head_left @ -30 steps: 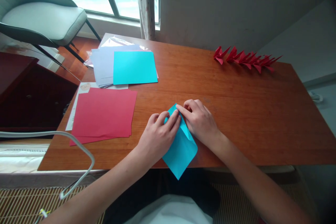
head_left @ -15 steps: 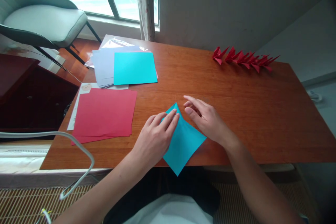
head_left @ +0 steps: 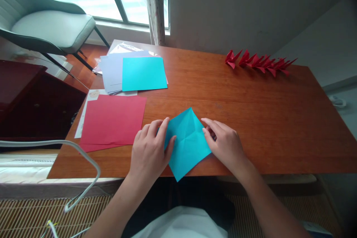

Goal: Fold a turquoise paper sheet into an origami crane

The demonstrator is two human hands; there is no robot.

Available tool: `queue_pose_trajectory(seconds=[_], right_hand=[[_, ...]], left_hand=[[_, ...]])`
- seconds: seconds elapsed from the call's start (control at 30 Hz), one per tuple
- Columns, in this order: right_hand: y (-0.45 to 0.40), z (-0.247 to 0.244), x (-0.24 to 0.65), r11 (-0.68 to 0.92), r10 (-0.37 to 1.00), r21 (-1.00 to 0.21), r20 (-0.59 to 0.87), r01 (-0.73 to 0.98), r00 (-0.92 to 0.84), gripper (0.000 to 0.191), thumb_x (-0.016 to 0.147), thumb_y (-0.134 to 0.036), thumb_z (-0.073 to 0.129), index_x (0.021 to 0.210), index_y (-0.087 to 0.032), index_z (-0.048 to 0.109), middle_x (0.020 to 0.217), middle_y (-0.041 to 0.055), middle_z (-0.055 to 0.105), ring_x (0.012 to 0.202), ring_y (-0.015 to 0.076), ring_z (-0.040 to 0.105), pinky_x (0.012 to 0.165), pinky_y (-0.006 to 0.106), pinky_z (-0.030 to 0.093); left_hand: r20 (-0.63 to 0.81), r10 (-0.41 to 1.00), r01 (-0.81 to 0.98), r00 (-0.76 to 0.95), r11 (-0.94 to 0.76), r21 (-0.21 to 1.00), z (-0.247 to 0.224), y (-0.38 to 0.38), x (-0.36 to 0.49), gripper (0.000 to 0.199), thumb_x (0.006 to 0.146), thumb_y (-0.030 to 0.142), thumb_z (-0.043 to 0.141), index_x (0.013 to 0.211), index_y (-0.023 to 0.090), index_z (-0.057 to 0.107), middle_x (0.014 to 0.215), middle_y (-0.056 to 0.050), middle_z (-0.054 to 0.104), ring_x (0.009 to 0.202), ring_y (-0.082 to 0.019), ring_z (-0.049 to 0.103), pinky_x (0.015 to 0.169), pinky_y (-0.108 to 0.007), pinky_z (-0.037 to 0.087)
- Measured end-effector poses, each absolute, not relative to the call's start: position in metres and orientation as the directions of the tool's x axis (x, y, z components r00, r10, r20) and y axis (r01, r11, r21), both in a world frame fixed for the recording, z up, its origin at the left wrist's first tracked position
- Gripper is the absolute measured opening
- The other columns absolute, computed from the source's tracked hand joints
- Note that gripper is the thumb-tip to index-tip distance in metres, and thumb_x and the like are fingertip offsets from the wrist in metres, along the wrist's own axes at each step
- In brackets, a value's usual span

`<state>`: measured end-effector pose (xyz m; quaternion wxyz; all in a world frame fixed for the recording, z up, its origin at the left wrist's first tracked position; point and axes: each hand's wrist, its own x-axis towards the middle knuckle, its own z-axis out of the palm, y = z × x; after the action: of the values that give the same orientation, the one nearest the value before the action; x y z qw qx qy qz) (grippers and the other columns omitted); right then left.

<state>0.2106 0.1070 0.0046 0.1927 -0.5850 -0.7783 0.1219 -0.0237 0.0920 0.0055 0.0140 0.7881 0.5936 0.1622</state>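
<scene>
A creased turquoise sheet of paper (head_left: 187, 145) lies turned like a diamond at the table's front edge, its lowest corner overhanging. Fold lines cross its middle and run up to the top corner. My left hand (head_left: 152, 145) rests over the sheet's left side, thumb spread from the fingers and lying on the paper; it hides the left corner. At the right edge, my right hand (head_left: 223, 141) has bent fingers and a thumb tip touching or just beside the paper, with a small gap between thumb and forefinger.
Red sheets (head_left: 113, 121) lie left of my hands. Behind them are a turquoise sheet (head_left: 145, 74) and pale lilac sheets (head_left: 111, 70). A row of red folded paper pieces (head_left: 262, 63) stands at the back right. A white cable (head_left: 92, 161) loops at the lower left; a chair (head_left: 52, 29) stands beyond.
My left hand has slid left off the middle of the turquoise sheet, showing its creases. The sheet has turned slightly, its lower corner shifting left. My right hand has come down to its right edge.
</scene>
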Motion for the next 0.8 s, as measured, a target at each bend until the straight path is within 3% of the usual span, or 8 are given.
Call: queue_pose_trajectory(seconds=[0.2, 0.33, 0.47, 0.57, 0.67, 0.8], right_hand=[[0.105, 0.003, 0.212, 0.283, 0.958, -0.352, 0.143, 0.892, -0.248, 0.029, 0.101, -0.025, 0.051, 0.125, -0.018, 0.065, 0.106, 0.0081, 0.074, 0.097, 0.025, 0.07, 0.082, 0.036, 0.052], [0.105, 0.001, 0.21, 0.274, 0.959, -0.271, 0.149, 0.923, -0.241, 0.032, 0.1, -0.025, 0.051, 0.129, -0.018, 0.063, 0.105, 0.0088, 0.072, 0.096, 0.0253, 0.067, 0.081, 0.037, 0.053], [0.107, 0.003, 0.209, 0.334, 0.936, -0.2, 0.188, 0.921, -0.298, 0.042, 0.099, -0.021, 0.052, 0.141, -0.017, 0.056, 0.115, 0.0136, 0.068, 0.104, 0.0285, 0.061, 0.087, 0.042, 0.053], [0.109, 0.005, 0.209, 0.438, 0.889, -0.137, 0.214, 0.888, -0.405, 0.046, 0.098, -0.016, 0.051, 0.144, -0.021, 0.055, 0.132, 0.0166, 0.062, 0.118, 0.0314, 0.056, 0.095, 0.047, 0.049], [0.11, 0.006, 0.207, 0.554, 0.819, -0.071, 0.226, 0.829, -0.528, 0.041, 0.1, -0.015, 0.05, 0.138, -0.027, 0.061, 0.149, 0.0142, 0.052, 0.134, 0.0327, 0.047, 0.106, 0.053, 0.042], [0.115, 0.008, 0.204, 0.636, 0.761, -0.025, 0.186, 0.771, -0.622, 0.036, 0.101, -0.017, 0.05, 0.133, -0.027, 0.064, 0.155, 0.0111, 0.049, 0.141, 0.0329, 0.042, 0.113, 0.056, 0.035]], left_hand=[[0.314, 0.888, 0.869, 0.335, -0.42, 0.263, 0.011, 0.102, -0.014, 0.031, 0.1, 0.023, 0.053, 0.129, 0.016, 0.061, 0.108, -0.008, 0.072, 0.091, -0.025, 0.066, 0.077, -0.037, 0.05], [0.433, 0.787, 0.76, 0.44, -0.583, 0.287, 0.012, 0.092, -0.004, 0.035, 0.098, 0.012, 0.053, 0.133, 0.016, 0.059, 0.117, -0.006, 0.075, 0.102, -0.021, 0.068, 0.088, -0.035, 0.049], [0.383, 0.739, 0.716, 0.554, -0.658, 0.233, 0.006, 0.081, 0.006, 0.034, 0.099, 0.012, 0.048, 0.129, 0.01, 0.063, 0.131, -0.009, 0.071, 0.117, -0.024, 0.066, 0.097, -0.038, 0.047], [0.325, 0.73, 0.714, 0.602, -0.674, 0.19, 0.0, 0.076, 0.008, 0.034, 0.097, 0.014, 0.048, 0.127, 0.01, 0.066, 0.139, -0.01, 0.066, 0.127, -0.027, 0.061, 0.101, -0.041, 0.045], [0.305, 0.717, 0.704, 0.627, -0.689, 0.172, -0.003, 0.075, 0.007, 0.037, 0.098, 0.015, 0.047, 0.129, 0.009, 0.065, 0.141, -0.011, 0.065, 0.132, -0.027, 0.058, 0.105, -0.042, 0.043], [0.291, 0.711, 0.696, 0.64, -0.697, 0.173, -0.003, 0.077, 0.005, 0.038, 0.099, 0.017, 0.046, 0.131, 0.009, 0.064, 0.14, -0.011, 0.065, 0.133, -0.026, 0.056, 0.107, -0.042, 0.041]])
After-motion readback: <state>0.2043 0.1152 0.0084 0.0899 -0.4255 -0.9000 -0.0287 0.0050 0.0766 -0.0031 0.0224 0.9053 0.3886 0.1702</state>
